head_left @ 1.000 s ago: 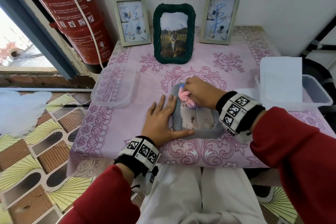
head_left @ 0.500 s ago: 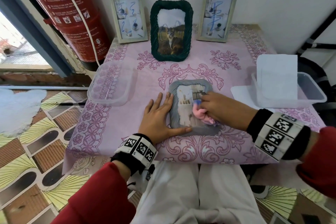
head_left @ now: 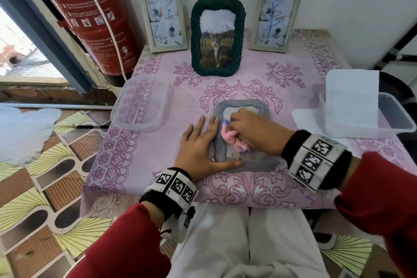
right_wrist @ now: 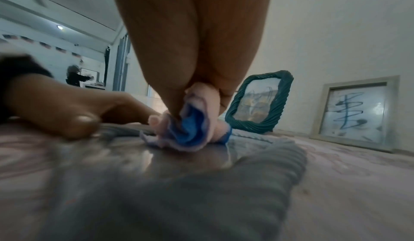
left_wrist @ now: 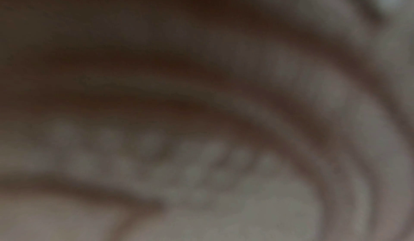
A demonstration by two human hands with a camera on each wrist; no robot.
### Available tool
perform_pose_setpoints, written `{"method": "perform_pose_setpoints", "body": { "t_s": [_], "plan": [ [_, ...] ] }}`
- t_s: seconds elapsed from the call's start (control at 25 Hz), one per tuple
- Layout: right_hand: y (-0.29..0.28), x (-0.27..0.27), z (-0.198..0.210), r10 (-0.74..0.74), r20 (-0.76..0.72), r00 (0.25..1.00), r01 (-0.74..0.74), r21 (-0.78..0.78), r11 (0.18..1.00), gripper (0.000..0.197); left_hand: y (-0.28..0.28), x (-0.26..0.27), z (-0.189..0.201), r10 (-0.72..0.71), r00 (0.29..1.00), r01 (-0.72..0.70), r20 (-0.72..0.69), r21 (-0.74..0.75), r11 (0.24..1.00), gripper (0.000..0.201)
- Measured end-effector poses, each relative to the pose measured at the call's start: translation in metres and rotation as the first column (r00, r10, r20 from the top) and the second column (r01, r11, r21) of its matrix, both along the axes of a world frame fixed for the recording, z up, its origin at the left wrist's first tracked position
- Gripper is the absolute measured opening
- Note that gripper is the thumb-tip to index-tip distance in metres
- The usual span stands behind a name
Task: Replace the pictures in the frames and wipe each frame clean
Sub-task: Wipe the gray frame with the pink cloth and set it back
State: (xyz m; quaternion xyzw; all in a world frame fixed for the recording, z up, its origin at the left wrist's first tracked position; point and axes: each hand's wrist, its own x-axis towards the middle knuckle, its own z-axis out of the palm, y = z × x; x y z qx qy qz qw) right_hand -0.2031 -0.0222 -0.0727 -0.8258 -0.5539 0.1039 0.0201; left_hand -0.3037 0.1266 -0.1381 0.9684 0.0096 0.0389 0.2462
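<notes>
Head: grey frame [head_left: 242, 160] lies flat mid-table; left hand [head_left: 199, 144] flat, fingers straight, pinning its left edge. Right hand [head_left: 250, 128] grips pink cloth [head_left: 232, 140], now swung back from the glass's right side to the left. Wipe mid-pass.
Left wrist: blur only.
Right wrist: cloth [right_wrist: 190, 129] bunched, pressed on glass.
</notes>
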Motion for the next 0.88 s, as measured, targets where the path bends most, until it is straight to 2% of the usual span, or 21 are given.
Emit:
{"method": "perform_pose_setpoints", "body": {
  "t_s": [0.08,0.16,0.32,0.52,0.64,0.72,0.88],
  "plan": [
    [-0.022,-0.013,-0.001,0.096,0.057,0.994,-0.098,0.03,0.995,0.008,0.0,0.0,0.0,-0.001,1.0,0.001,-0.005,0.011,1.0,0.118],
    [-0.048,-0.016,0.001,0.102,0.064,0.993,-0.104,0.024,0.994,0.007,0.0,0.0,0.001,0.001,1.0,-0.001,-0.018,0.004,1.0,0.121],
    [-0.065,0.001,0.008,0.065,0.181,0.981,-0.046,-0.107,0.993,0.008,0.001,0.0,0.001,0.003,1.0,-0.003,-0.026,-0.007,1.0,0.123],
    [-0.017,0.027,0.014,-0.131,0.251,0.959,0.178,-0.176,0.968,0.014,0.002,0.0,0.001,-0.008,1.0,0.008,-0.014,0.006,1.0,0.121],
    [0.002,0.02,0.013,-0.177,0.151,0.973,0.199,-0.146,0.969,0.009,0.001,0.0,0.001,-0.012,1.0,0.012,-0.004,0.025,1.0,0.119],
    [0.0,0.003,0.005,-0.117,0.108,0.987,0.131,-0.13,0.983,0.014,0.001,0.0,0.001,-0.016,1.0,0.017,-0.009,0.037,0.999,0.118],
    [-0.041,-0.018,-0.003,-0.027,0.036,0.999,0.028,-0.036,0.999,0.01,0.001,-0.001,0.002,-0.012,1.0,0.013,-0.016,0.037,0.999,0.12]
  ]
}}
